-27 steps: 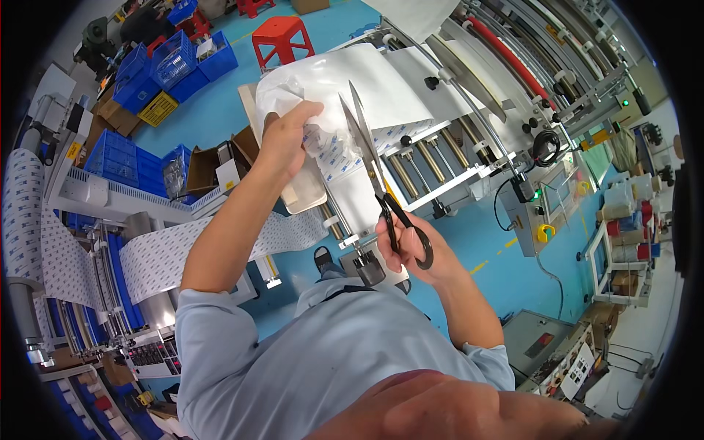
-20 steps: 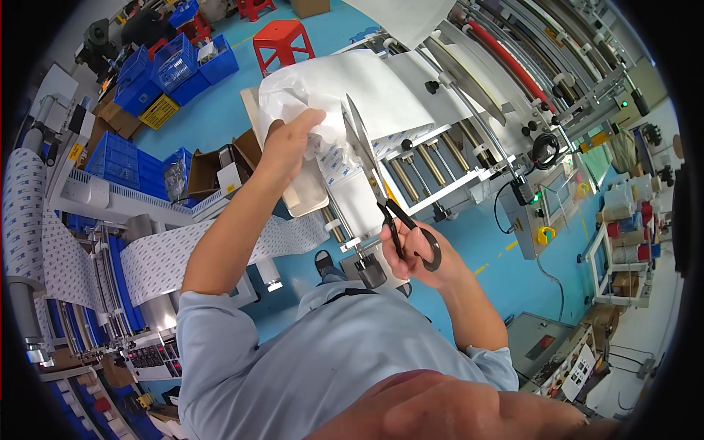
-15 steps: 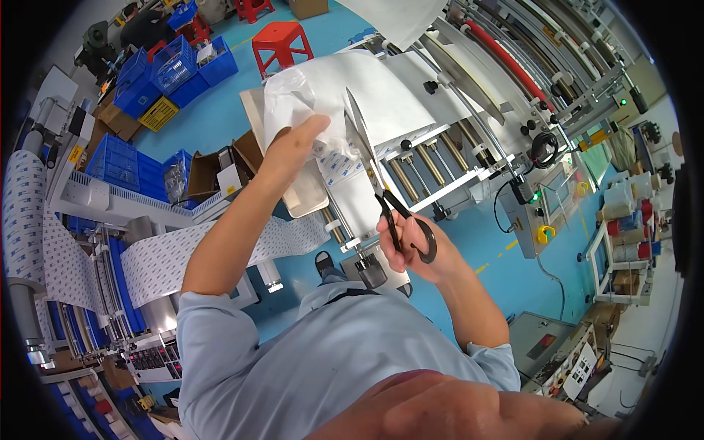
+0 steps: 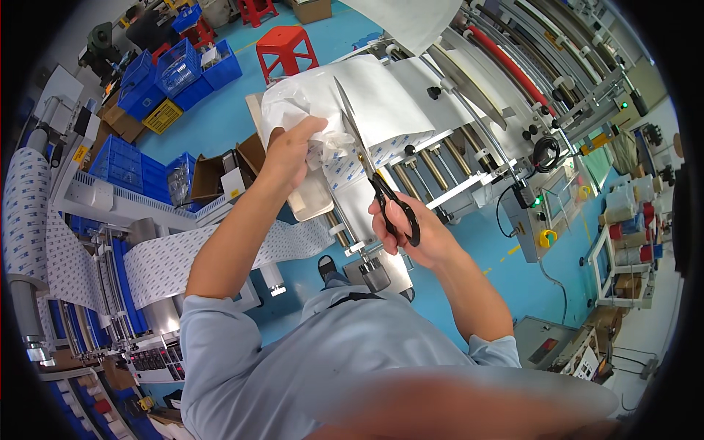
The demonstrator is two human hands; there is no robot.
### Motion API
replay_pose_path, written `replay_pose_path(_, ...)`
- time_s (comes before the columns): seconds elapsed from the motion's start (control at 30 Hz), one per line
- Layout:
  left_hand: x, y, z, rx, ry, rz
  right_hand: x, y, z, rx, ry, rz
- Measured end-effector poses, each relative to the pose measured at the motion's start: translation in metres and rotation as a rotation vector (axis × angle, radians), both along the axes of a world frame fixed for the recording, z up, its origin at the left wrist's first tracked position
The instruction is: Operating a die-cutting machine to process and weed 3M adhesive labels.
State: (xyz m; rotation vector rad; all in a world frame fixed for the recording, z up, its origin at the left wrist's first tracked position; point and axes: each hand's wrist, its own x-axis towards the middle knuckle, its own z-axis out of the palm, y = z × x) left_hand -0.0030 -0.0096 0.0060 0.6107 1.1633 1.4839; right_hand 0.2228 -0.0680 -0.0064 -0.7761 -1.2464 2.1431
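Gripping, left hand: a bunched fold of the white sheet [image 4: 374,95] is pinched by the left hand [image 4: 288,152], with the thumb laid across the top.
Right hand: the black handles of the scissors [image 4: 377,183] are enclosed by the right hand [image 4: 422,235], its fingers curled about the loops.
Sheet position: the sheet is spread over the near end of the machine frame [image 4: 451,192]; its left end is crumpled at the hand, and a blue-printed face is shown along its lower edge.
Board edge: the rounded near corner of a pale board [image 4: 312,203] is exposed below the left wrist.
Open room: blue floor [image 4: 506,286] is seen to the right of the right forearm, and more of it between the sheet and the blue crates [image 4: 176,66]. The near side is bounded by the person's body.
Scissors direction: the blades are pointed away from the body and slightly left, the handles toward it; the long axis is slanted from upper left to lower right.
Blade contact: the blades are seen across the sheet; whether it is touched cannot be told.
Counts: one pair of scissors, two hands, two sandalled feet [image 4: 326,266], one yellow crate [image 4: 161,117]; one red stool [image 4: 286,48] is seen whole.
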Motion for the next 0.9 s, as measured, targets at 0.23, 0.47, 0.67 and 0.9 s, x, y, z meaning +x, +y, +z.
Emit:
replay_pose_path(0.23, 0.004, -0.002, -0.002, -0.003, 0.195, -0.018, -0.001, -0.013, -0.001, -0.081, 0.064, -0.013)
replay_pose_path(0.47, 0.001, -0.004, -0.003, -0.078, 0.265, -0.088, -0.001, -0.014, 0.002, -0.109, 0.104, -0.04)
replay_pose_path(0.67, 0.003, -0.005, 0.0, -0.037, 0.139, -0.065, -0.01, 0.004, -0.003, 0.029, -0.052, -0.044)
replay_pose_path(0.9, -0.003, -0.005, 0.001, 0.03, 0.128, -0.064, -0.017, 0.013, -0.001, -0.008, -0.029, -0.029)
